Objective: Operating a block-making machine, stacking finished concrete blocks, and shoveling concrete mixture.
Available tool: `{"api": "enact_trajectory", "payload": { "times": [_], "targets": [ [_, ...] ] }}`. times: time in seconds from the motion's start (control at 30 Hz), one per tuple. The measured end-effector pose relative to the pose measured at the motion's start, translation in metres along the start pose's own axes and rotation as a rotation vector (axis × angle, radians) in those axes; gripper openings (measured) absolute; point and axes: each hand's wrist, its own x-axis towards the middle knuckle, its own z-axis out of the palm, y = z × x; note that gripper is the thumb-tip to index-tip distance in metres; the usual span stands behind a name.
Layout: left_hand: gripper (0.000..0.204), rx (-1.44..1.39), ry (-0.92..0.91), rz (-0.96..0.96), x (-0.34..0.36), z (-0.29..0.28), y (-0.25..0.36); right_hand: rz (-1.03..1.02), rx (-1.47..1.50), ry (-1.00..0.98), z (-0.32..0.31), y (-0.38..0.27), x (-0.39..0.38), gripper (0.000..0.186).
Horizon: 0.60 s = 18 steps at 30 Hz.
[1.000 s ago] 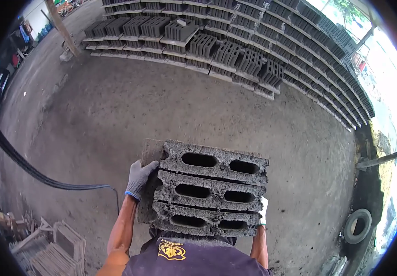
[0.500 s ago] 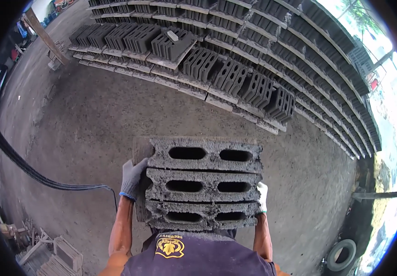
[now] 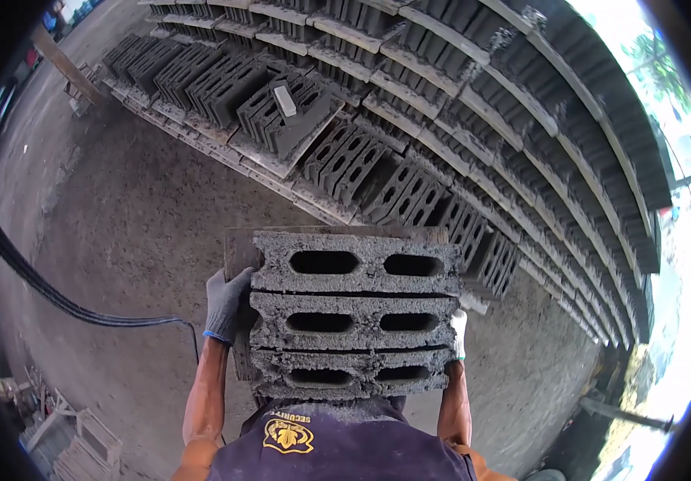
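My left hand (image 3: 227,305) clamps the board (image 3: 237,245), right hand (image 3: 458,333) too hidden to tell, and one tilt could spill these blocks (image 3: 366,322)!

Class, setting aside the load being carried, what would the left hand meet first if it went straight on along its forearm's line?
Over the floor, the left hand would probably first meet the stacked boards bearing grey blocks, though depth is unclear.

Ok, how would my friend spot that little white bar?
Beyond the three carried concrete blocks, find the big stack of block-laden boards. In its low front row, the small white bar lies left of centre, on top of hollow grey blocks. Its pale colour sets it apart from those dark neighbours.
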Motion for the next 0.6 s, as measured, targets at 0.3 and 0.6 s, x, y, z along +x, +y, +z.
{"api": "enact_trajectory", "payload": {
  "times": [0.3, 0.6],
  "targets": [
    [0.017, -0.201, 0.139, -0.191, 0.084, 0.089, -0.069, -0.209, -0.437, -0.159, 0.042, -0.076, 0.215, 0.039],
    [0.024, -0.371, 0.356, -0.293, 0.167, 0.155, -0.146, -0.458, -0.707, -0.284, 0.093, -0.067, 0.371, 0.038]
  ]
}}
